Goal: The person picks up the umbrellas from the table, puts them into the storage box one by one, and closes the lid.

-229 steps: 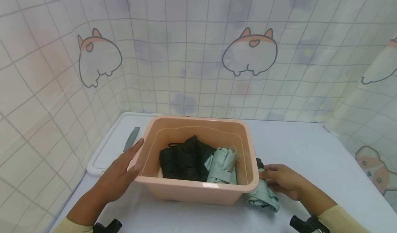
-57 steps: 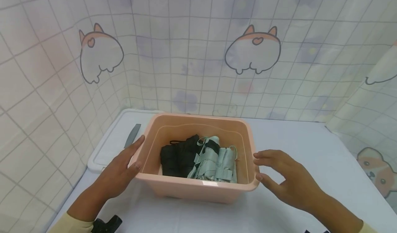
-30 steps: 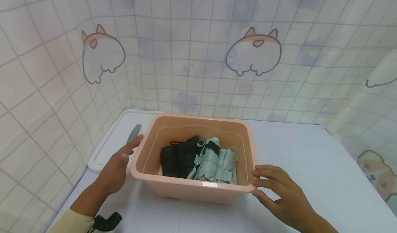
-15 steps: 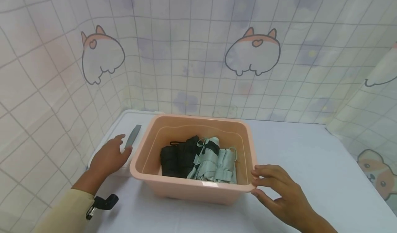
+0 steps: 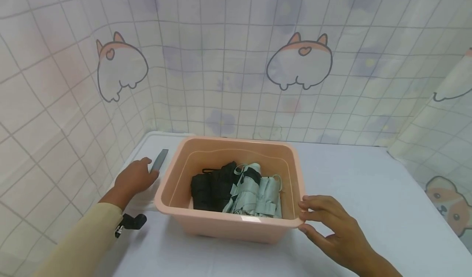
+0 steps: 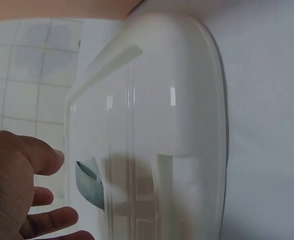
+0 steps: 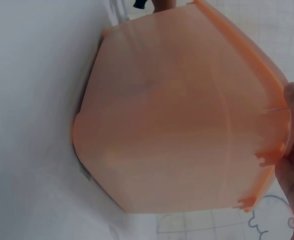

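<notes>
In the head view a peach plastic storage bin (image 5: 228,228) stands in the middle. Inside lie black folded umbrellas (image 5: 210,191) and pale green folded umbrellas (image 5: 248,193), rolled up side by side. My right hand (image 5: 332,232) holds the bin's rim at its near right corner, thumb and fingers on either side of the corner. Left of the bin lies a white lid (image 6: 161,95), flat, with a grey handle (image 5: 159,160). My left hand (image 5: 134,178) is over the lid, its fingers loosely bent beside that handle and holding nothing.
A white cloth (image 5: 368,187) covers the table. Behind and at both sides hangs a checked curtain (image 5: 236,64) with cartoon corgis. The bin stands between the lid and the right hand, close against the lid.
My left hand has left the bin's rim and moved left over the lid. Earlier, a pale green umbrella went from the table into the bin; my right hand then took the rim.
</notes>
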Tool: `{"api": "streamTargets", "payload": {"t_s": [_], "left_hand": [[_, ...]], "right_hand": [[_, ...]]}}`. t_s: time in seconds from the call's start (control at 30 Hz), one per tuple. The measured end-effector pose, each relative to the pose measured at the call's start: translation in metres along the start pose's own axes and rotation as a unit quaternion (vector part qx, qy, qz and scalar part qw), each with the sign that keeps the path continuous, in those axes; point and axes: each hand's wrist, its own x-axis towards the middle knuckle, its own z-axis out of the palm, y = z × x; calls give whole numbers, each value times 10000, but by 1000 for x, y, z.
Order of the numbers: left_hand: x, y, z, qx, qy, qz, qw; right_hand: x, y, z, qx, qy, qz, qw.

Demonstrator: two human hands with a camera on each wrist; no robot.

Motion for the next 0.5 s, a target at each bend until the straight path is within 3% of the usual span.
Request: {"api": "streamTargets", "payload": {"t_s": [0.2, 0.5], "left_hand": [[14, -2, 8, 46, -172, -194, 9997], [28, -4, 14, 74, -123, -168, 9998]], "right_hand": [[0, 1, 0, 29, 8, -42, 10000], [-2, 1, 0, -42, -28, 49, 10000]]}}
